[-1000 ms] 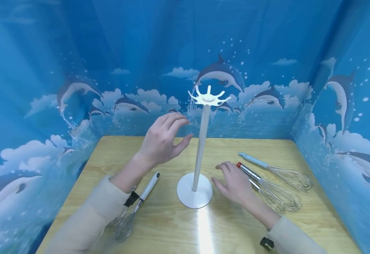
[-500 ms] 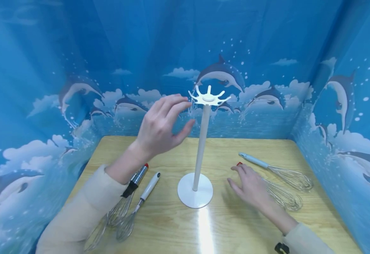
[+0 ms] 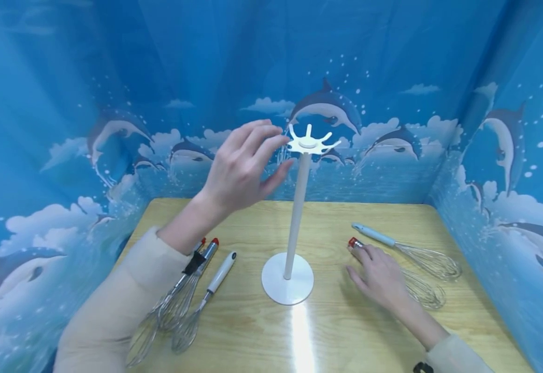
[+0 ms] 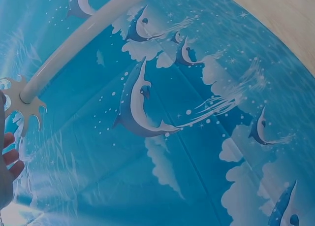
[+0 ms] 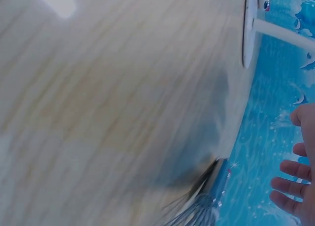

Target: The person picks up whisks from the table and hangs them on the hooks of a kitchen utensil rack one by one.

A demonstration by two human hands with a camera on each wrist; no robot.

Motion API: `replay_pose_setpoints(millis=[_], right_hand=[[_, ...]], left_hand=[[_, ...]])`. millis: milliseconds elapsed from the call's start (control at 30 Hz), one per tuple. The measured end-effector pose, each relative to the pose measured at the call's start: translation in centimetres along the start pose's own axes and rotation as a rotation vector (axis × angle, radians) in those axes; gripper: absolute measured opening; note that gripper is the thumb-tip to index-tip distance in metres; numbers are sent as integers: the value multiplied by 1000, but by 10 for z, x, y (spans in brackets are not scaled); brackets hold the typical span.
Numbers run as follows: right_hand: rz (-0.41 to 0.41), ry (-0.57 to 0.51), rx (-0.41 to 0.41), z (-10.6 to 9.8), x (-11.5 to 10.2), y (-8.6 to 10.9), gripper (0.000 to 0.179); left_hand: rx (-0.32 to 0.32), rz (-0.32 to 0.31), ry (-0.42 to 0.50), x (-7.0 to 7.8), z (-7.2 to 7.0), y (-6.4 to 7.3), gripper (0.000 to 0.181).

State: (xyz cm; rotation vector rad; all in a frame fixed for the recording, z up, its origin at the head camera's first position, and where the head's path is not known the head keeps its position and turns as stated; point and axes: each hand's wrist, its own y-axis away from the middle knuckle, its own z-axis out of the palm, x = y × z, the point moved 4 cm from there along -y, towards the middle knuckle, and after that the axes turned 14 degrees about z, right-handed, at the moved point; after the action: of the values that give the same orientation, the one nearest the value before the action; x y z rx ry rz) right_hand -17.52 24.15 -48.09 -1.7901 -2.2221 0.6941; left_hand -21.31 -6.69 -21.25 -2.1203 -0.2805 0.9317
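Left hand [image 3: 243, 171] raised, thumb apart from loosely bent fingers, nothing gripped; white stand [image 3: 296, 217] just right of these fingertips, its pronged top [image 3: 309, 143] about level with them. Contact with the prongs: cannot tell. Round base [image 3: 275, 289] well below the left fingers, broad, presumably so the tall post does not tip. Right hand [image 3: 383, 274] low over a red-ended whisk [image 3: 354, 242], fingers extended with small gaps, not clamped; the handle end pokes out just past the fingertips. Pale blue whisk [image 3: 393, 242] beyond the right fingers. White-handled whisk [image 3: 210, 291] and pair of red-ended whisks [image 3: 210, 252] lie well below the left fingers; all handles angle inward, likely for easy reach.
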Motion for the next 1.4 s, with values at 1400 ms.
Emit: replay_pose_setpoints(millis=[1400], right_hand=[[202,-18,-184,36,38,10,55]], left_hand=[[-49,64,-88,-6,9,3,31]])
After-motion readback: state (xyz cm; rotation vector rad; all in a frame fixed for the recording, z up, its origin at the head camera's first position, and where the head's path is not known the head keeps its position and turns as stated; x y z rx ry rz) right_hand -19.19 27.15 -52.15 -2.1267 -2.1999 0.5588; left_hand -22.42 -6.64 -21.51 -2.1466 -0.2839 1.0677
